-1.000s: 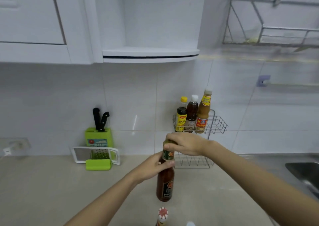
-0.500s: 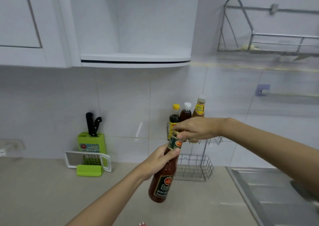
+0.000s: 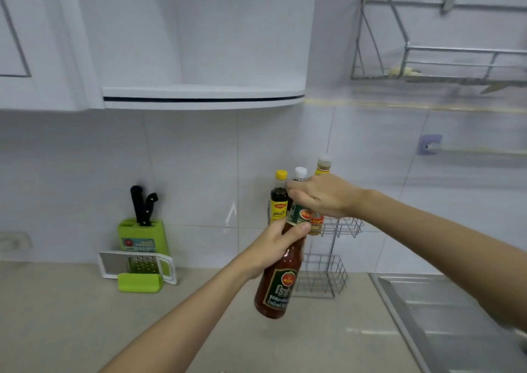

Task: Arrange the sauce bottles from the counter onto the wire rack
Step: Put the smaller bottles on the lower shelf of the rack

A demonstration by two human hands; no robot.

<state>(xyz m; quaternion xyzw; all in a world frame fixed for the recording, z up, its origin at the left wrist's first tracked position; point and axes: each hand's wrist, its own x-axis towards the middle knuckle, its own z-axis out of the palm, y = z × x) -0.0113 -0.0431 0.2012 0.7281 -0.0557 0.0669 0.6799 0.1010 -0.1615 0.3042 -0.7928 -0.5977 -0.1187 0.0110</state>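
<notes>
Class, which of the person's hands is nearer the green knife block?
Left. The left hand, gripping the red sauce bottle, lies right of the knife block; the right hand is farther right, atop the bottle.

A beige counter fills the lower part of the frame, meeting the white tiled wall behind. At left centre, against the wall, stands a green knife block with black handles sticking up. Just in front of it a white grater leans, with a green holder lying at its foot. Right of centre the two-tier wire rack stands on the counter. At lower right a steel sink is set into it.
</notes>
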